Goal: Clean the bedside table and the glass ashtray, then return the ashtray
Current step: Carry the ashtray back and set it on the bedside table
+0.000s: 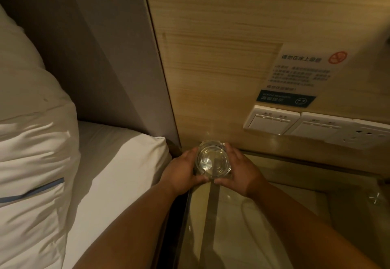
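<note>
A round clear glass ashtray [213, 160] sits at the far left corner of the glass-topped bedside table [295, 195], close to the wooden wall panel. My left hand [180, 173] cups its left side and my right hand [240, 170] cups its right side, with both thumbs along its near edge. The bowl of the ashtray looks bare and shiny. I cannot tell whether it rests on the glass or is held just above it.
A bed with white sheet [118, 173] and pillows [33, 142] lies directly left of the table. On the wooden wall [211, 36] are white light switches [272, 120], a socket [365, 134] and a no-smoking notice [304, 74]. A metal fitting [374, 198] marks the tabletop's right side.
</note>
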The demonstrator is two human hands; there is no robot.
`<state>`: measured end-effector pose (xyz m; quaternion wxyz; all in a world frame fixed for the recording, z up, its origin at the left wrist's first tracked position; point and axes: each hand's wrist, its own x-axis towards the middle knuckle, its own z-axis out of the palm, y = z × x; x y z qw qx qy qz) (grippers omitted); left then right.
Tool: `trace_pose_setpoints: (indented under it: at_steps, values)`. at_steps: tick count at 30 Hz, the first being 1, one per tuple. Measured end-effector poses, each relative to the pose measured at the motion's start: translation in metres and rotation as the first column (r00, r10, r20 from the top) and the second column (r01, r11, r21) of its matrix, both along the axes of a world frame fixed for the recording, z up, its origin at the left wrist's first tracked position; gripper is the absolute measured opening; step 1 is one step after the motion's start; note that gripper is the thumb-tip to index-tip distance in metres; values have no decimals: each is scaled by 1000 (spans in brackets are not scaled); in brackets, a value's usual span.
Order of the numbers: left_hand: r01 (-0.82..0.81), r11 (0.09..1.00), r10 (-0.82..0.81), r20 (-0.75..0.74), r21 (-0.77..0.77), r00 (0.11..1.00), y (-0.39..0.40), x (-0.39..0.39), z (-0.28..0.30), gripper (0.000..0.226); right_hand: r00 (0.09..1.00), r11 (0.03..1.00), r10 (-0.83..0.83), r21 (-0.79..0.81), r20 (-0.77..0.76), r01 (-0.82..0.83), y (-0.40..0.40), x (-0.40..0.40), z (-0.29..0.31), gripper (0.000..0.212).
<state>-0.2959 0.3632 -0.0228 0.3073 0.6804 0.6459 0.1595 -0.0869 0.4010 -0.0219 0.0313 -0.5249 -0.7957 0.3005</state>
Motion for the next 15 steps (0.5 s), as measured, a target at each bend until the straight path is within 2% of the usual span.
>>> trace_pose_setpoints:
  at_steps: [8, 12, 15]
  values:
    - [12, 998, -16, -75, -54, 997, 0, 3, 9, 98, 999, 999, -28, -45, -20, 27, 0, 0, 4, 124]
    - [10, 987, -30, -118, -162, 993, 3, 9, 19, 120, 999, 997, -30, -77, -12, 29, 1, -1, 11, 127]
    - [-2, 978, -26, -133, -207, 991, 2, 18, 27, 125, 998, 993, -61, -106, -4, 60, -2, 3, 17, 130]
